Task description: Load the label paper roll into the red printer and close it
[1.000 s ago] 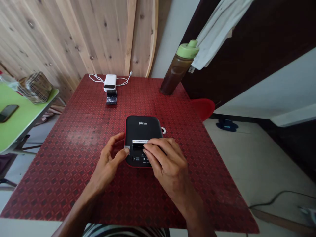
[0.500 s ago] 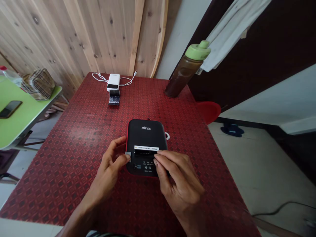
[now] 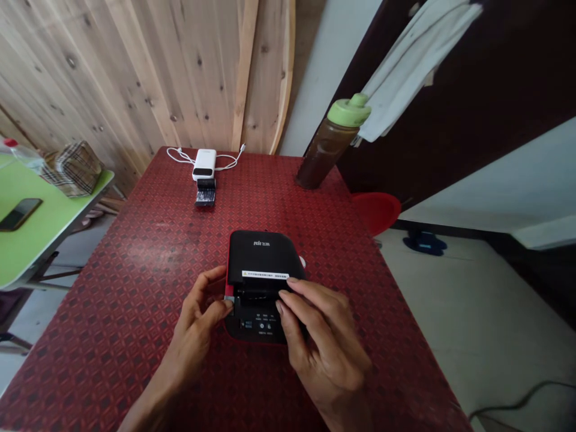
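Note:
A black portable printer (image 3: 258, 258) with red sides lies on the table in front of me. Its lid is tilted up a little at the near edge, above a dark slot and a panel of small buttons. My left hand (image 3: 195, 324) grips the left side, thumb on the grey latch (image 3: 229, 303) and fingers along the red edge. At the lid's near right corner, by the white warning strip (image 3: 265, 275), is my right hand (image 3: 326, 339), its fingertips holding the lid edge. My right fingers partly hide the slot's right end.
On the red patterned table (image 3: 148, 300) stand a white power bank (image 3: 204, 163) with cables, a black roll (image 3: 206, 193) and a brown bottle (image 3: 328, 144) with a green lid. A green table (image 3: 40, 231) with a phone (image 3: 20, 214) is at left. A red stool (image 3: 377, 211) stands right.
The printer's lid has risen at its near edge, and the slot under it shows wider. Both hands keep their places on the printer. The whole view has shifted slightly.

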### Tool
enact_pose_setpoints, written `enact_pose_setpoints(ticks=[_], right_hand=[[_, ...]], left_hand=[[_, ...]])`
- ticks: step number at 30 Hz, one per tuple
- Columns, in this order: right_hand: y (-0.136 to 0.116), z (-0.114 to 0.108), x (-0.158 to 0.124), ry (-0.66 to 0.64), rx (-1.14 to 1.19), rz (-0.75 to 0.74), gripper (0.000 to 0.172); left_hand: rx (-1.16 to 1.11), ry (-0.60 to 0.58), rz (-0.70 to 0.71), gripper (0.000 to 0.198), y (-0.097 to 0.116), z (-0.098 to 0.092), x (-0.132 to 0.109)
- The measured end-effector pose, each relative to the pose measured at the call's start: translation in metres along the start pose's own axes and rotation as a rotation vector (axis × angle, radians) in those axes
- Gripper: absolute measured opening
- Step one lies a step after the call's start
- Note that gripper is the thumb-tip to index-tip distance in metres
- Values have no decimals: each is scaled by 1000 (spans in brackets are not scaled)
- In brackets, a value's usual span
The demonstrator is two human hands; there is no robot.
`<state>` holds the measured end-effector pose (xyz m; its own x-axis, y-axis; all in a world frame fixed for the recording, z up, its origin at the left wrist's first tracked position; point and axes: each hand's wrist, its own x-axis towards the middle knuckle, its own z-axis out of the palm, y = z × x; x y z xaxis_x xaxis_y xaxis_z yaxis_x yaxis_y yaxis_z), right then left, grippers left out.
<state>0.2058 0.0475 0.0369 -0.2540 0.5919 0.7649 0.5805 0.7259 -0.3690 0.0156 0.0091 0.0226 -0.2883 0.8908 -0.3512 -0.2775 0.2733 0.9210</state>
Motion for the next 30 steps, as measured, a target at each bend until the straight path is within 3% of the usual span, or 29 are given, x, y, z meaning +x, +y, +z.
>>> enact_pose_setpoints(ticks=[4,8,12,16,22,25,30], right_hand=[[0,-8,9,10,-45,-29,30],[9,-8,24,-141,34,-84,28],[21,3,39,-222,-99,-136,21],[22,16,48,-502,-126,-131,18],[18,41,65,-957,-230,20,20],[23,48,73,-1041,-235,22,23],[19,44,83,-1061,-244,59,18]], left_hand=[[20,-41,-19,57,1,-2,0],[17,-77,-35,61,2,-5,-1],[-16,-113,-23,61,0,-6,-2],[-35,-109,-3,62,-4,-7,-4],[-16,-139,-28,67,-4,-7,-6],[-8,-150,-24,69,-2,-8,-7],[8,-154,-31,70,1,-8,-8]])
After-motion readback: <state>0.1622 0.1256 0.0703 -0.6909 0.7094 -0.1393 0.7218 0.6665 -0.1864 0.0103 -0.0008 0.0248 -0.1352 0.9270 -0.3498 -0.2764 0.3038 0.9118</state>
